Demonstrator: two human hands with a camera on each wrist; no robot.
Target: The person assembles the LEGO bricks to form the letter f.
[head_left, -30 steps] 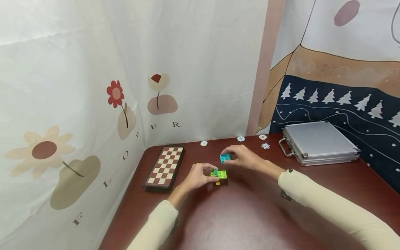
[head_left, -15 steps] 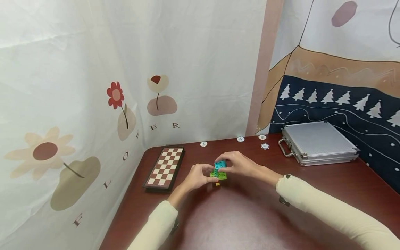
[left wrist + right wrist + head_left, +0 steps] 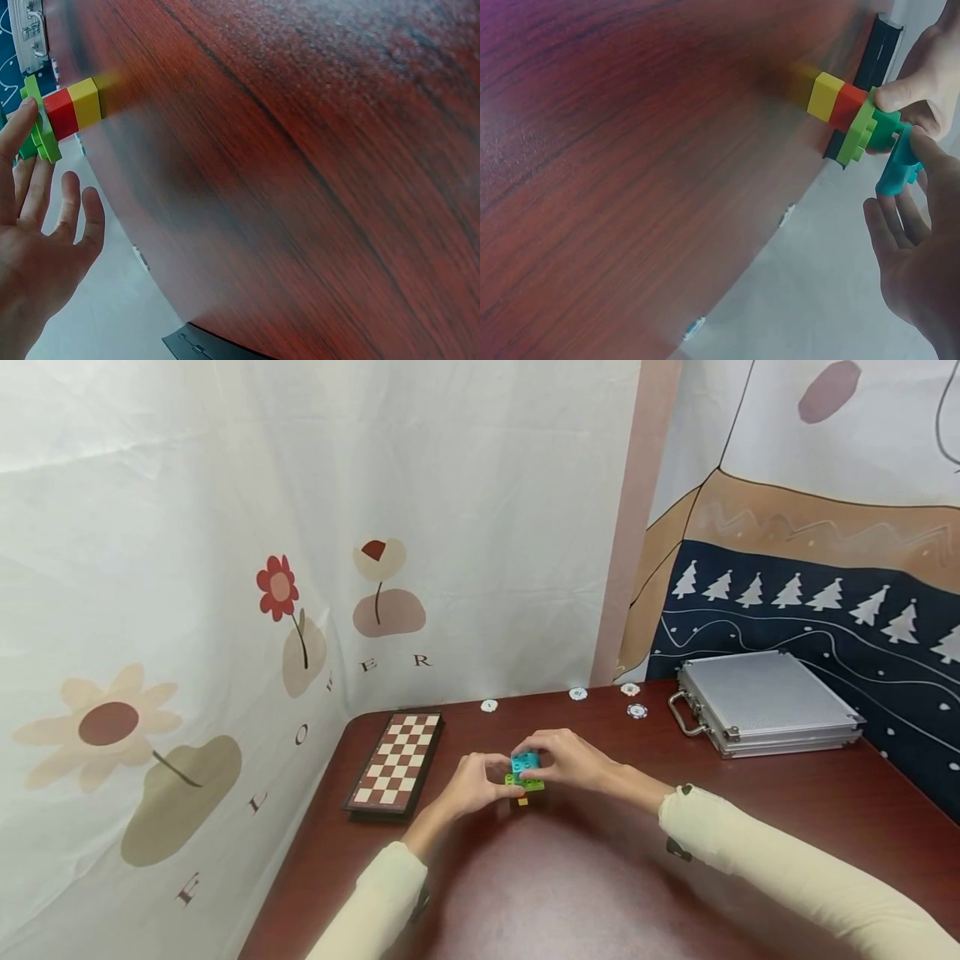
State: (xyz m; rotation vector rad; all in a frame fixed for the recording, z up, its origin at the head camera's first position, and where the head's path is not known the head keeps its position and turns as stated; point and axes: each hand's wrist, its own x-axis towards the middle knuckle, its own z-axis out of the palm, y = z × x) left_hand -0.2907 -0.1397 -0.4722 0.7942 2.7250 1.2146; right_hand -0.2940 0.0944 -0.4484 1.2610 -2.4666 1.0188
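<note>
A small tower of toy building blocks stands on the table: a yellow block [image 3: 825,96] at the bottom, a red block [image 3: 847,106] over it, then a wider lime-green block [image 3: 858,136] and a darker green block [image 3: 883,129]. My left hand [image 3: 472,783] pinches the tower at its green blocks between thumb and fingers. In my right hand [image 3: 572,758] is a turquoise building block [image 3: 897,166], gripped between thumb and fingertips. It sits right at the top of the dark green block, its studs facing up in the head view.
To the left lies a folding chessboard [image 3: 397,758]. A silver case [image 3: 768,697] with a handle stands at the back right. Several poker chips, one of them a white chip [image 3: 489,705], lie along the table's back edge by the curtain [image 3: 480,527].
My right hand has brought the turquoise block left and down, from behind the tower onto its top. The left hand has stayed in place, holding the tower.
</note>
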